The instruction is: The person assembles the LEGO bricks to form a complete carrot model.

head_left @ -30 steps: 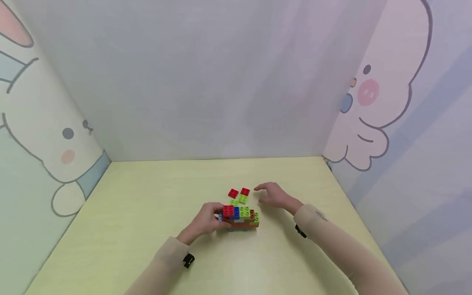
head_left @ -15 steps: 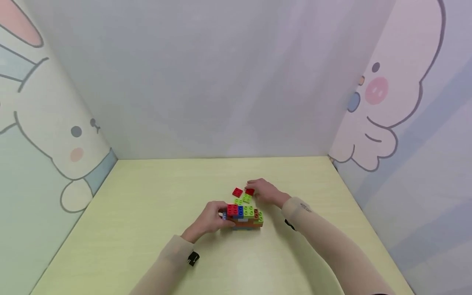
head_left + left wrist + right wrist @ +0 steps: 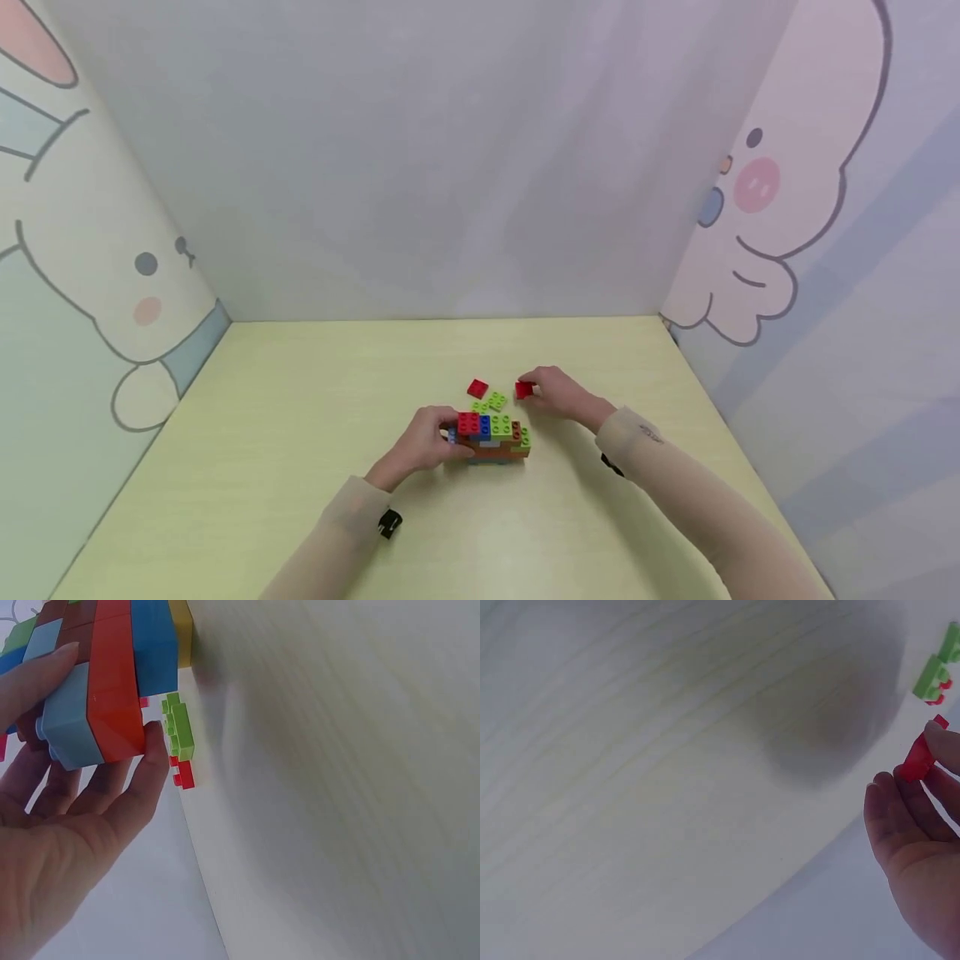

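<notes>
A small structure of stacked building blocks (image 3: 495,451), in red, blue, lime, orange-brown and pale blue, stands near the middle of the table. My left hand (image 3: 427,437) grips its left end, thumb on the near side and fingers behind. In the left wrist view, the thumb and fingertips close round the pale blue and red blocks (image 3: 112,690). Beyond the structure and to its right, my right hand (image 3: 558,393) pinches a flat red block (image 3: 523,390) between thumb and fingers. The right wrist view shows this red block (image 3: 919,758) held off the table.
Just behind the structure lie two lime blocks, one (image 3: 497,401) beside the other (image 3: 480,407), and a flat red block (image 3: 477,388). The pale yellow table (image 3: 337,358) meets a plain curtain (image 3: 435,208) at the back, with cartoon-printed walls either side.
My right hand has reached left to the right-hand loose red block, pinched it and drawn it rightward away from the lime blocks. My left hand keeps its grip on the structure.
</notes>
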### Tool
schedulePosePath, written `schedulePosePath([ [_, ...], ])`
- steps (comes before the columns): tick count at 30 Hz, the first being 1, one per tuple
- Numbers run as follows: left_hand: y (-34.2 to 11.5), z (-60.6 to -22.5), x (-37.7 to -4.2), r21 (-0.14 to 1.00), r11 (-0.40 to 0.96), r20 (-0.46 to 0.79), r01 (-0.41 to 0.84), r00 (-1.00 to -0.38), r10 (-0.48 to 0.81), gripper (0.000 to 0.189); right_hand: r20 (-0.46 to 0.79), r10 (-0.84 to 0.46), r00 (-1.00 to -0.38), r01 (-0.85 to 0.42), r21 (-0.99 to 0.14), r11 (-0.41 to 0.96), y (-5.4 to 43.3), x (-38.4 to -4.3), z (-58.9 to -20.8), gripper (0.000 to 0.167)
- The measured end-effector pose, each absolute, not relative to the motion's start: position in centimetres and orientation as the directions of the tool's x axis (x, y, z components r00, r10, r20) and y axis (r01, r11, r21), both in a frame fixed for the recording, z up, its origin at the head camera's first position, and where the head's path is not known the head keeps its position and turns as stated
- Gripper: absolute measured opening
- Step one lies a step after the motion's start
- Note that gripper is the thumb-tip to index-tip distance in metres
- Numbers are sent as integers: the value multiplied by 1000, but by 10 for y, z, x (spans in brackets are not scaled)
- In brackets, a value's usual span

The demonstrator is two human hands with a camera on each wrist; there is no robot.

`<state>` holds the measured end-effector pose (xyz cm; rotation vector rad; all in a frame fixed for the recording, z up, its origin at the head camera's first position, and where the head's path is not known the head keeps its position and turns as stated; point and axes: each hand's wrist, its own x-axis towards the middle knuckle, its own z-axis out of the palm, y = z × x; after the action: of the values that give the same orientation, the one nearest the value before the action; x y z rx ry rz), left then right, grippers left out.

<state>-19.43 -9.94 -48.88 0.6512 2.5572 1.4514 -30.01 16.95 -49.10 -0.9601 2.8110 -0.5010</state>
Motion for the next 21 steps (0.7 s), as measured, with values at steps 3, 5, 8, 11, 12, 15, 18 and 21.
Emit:
schedulePosePath([
  [3,-99,-489,-195,843,447,94,299,-900,426,31,52,-618,-784,-574,-438,692,172,-285,-480,26],
  [5,-99,-489,-195,841,449,93,300,-900,426,31,79,-622,-779,-576,-481,661,172,-275,-472,27],
  [8,-98,-490,-196,840,449,98,305,-899,428,32,97,-624,-775,-566,-546,617,171,-259,-459,27],
  [11,-98,-491,-196,838,446,106,313,-897,430,32,94,-632,-769,-547,-610,574,170,-243,-444,28],
  [12,-98,-491,-196,839,445,107,314,-896,430,32,94,-639,-763,-544,-627,558,169,-239,-439,28],
  [15,-98,-491,-196,837,449,106,313,-897,428,32,104,-671,-735,-556,-658,507,169,-227,-428,29],
  [18,-98,-491,-195,831,463,102,308,-903,418,32,116,-699,-706,-581,-659,478,168,-219,-424,30],
  [21,-97,-492,-196,824,476,103,308,-907,409,32,123,-713,-690,-600,-648,468,167,-214,-424,31],
])
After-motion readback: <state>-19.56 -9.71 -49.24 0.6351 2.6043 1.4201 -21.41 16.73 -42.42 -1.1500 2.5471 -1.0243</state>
